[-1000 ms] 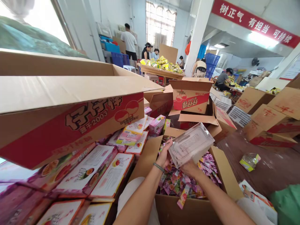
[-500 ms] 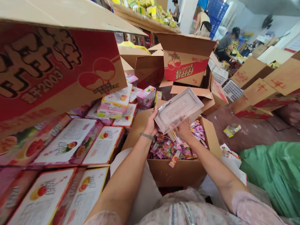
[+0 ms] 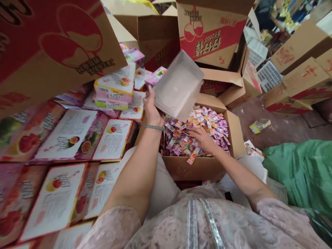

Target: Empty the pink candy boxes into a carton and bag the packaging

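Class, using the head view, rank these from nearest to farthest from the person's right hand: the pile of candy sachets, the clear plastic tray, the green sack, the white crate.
1. Candy sachets: under the right hand, in the open carton.
2. Clear plastic tray: just above-left, held by the left hand.
3. Green sack: far right, on the floor.
4. White crate: upper right, behind cartons.

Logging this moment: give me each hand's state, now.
Left hand: closed on the clear plastic tray, holding it up.
Right hand: open, fingers spread on the candy packets in the box.

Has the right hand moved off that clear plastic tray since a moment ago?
Yes. The right hand has let go of the clear tray and dropped onto the candy packets in the open carton.
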The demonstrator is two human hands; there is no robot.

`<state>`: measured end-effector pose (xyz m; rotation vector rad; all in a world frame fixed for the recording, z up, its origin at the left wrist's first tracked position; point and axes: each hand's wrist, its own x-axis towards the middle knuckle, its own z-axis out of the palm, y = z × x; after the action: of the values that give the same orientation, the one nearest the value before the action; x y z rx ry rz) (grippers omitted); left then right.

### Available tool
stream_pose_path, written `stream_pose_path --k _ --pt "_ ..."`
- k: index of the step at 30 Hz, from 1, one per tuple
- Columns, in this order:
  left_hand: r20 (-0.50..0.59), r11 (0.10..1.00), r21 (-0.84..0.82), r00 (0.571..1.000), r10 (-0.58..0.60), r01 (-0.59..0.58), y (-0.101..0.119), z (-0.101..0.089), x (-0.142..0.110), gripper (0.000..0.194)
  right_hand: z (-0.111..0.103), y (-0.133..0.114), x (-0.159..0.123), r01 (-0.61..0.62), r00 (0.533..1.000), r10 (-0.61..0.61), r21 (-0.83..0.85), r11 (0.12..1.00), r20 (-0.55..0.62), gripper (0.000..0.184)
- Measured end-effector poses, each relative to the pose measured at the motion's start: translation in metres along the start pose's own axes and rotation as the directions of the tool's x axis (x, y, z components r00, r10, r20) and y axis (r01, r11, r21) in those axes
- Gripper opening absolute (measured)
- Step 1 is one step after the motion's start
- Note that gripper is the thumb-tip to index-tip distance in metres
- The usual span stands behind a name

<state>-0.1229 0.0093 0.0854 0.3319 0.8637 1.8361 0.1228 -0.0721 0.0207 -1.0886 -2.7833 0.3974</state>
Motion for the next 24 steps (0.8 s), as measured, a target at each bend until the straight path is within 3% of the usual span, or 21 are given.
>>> stream_pose_path --k 2,4,6,9,13,16,18,21,22,24 --pt "-0.133 0.998 -0.064 0.991 0.016 -0.025 0.01 -0.002 0.003 0.044 0.013 -0.001 -0.025 0.057 0.984 -0.057 0.006 0.998 0.17 0.064" --pt "-0.215 0.995 -0.101 0.976 -0.044 0.023 0.017 -0.003 0.004 0.043 0.028 -0.005 -0.043 0.07 0.946 -0.067 0.003 0.998 0.318 0.057" --pt "-0.242 0.993 -0.101 0.967 -0.076 0.053 0.02 -0.006 0.005 0.043 0.043 -0.01 -0.048 0.036 0.925 -0.038 0.012 0.999 0.379 0.042" --pt "-0.202 0.995 -0.078 0.977 -0.073 0.059 0.019 -0.011 0.008 0.041 0.059 -0.012 -0.034 -0.029 0.917 0.005 0.056 0.998 0.398 0.02" --pt "-0.173 0.999 -0.035 0.984 -0.038 0.033 0.02 -0.014 0.013 0.048 0.066 -0.019 0.002 -0.13 0.946 0.125 -0.006 0.992 0.299 0.015" --pt "-0.141 0.995 -0.06 0.987 0.075 -0.084 0.022 -0.014 0.014 0.051 0.065 -0.039 0.035 -0.175 0.968 0.194 -0.124 0.977 0.157 0.021" --pt "-0.114 0.98 -0.093 0.98 0.165 -0.176 0.023 -0.016 0.014 0.053 0.061 -0.056 0.06 -0.121 0.981 0.145 -0.177 0.977 0.132 0.026" --pt "-0.065 0.973 -0.074 0.974 0.216 -0.221 0.025 -0.022 0.014 0.058 0.045 -0.067 0.096 0.04 0.995 -0.02 -0.212 0.976 0.094 0.034" --pt "-0.049 0.971 -0.054 0.972 0.231 -0.234 0.026 -0.025 0.014 0.062 0.037 -0.063 0.106 0.046 0.998 -0.035 -0.227 0.973 0.052 0.037" --pt "-0.019 0.965 -0.007 0.965 0.263 -0.263 0.027 -0.029 0.015 0.07 0.021 -0.045 0.118 -0.072 0.997 0.063 -0.266 0.961 -0.043 0.05"
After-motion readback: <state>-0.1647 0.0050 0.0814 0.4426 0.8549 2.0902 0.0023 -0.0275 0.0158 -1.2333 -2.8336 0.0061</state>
